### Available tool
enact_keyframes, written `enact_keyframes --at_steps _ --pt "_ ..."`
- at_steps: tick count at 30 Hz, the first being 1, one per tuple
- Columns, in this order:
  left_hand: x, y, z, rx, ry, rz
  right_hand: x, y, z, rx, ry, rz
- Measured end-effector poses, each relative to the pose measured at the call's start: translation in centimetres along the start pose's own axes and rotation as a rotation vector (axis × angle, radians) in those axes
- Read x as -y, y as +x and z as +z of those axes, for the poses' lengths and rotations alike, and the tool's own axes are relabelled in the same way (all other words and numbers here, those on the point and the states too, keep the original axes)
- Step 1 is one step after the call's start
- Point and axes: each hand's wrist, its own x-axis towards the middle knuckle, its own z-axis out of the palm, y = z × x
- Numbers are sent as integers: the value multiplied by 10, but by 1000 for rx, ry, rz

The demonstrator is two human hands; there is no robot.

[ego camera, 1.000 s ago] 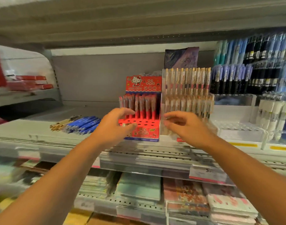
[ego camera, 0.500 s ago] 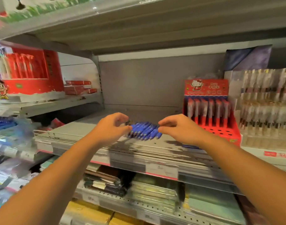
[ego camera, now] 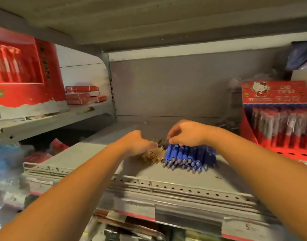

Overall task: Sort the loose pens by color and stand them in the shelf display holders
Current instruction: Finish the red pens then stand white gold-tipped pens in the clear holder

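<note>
Pens (ego camera: 185, 158), blue, lie bunched back from the shelf lip (ego camera: 166, 186), right hand (ego camera: 187, 134) curled onto them (grip of left hand (ego camera: 137, 142) unclear).

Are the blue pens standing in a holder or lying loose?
Lying loose: the blue pens lie flat in a pile on the shelf.

Both arms reach forward, hands nearly meeting: left hand (ego camera: 138, 142) loosely curled, right hand (ego camera: 185, 134) palm-down with fingers bent (blurry, grip unclear).
</note>
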Motion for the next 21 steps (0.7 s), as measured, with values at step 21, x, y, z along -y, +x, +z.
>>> enact_keyframes --at_steps 21 --pt "-14 84 8 679 61 -33 31 57 14 349 -256 449"
